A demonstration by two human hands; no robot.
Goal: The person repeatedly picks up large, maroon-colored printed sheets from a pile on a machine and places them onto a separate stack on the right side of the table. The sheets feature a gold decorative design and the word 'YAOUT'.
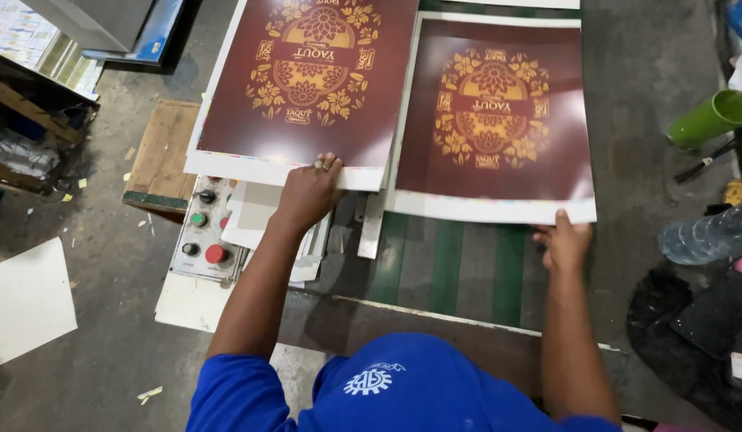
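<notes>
Sheets: the left stack [307, 88] and right sheet [491, 120] are lying side by side on the counter [459, 264]. Left hand [307, 196] is pressing flat, fingers spread; right hand [564, 240] is pinching the near edge; alignment looks unfinished.

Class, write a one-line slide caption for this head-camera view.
Left hand rests on one maroon-and-gold printed sheet while right hand grips a second sheet beside a push-button panel.

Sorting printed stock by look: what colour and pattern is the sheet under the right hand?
Dark maroon sheet with a gold floral oval emblem and white border; head view.
</notes>
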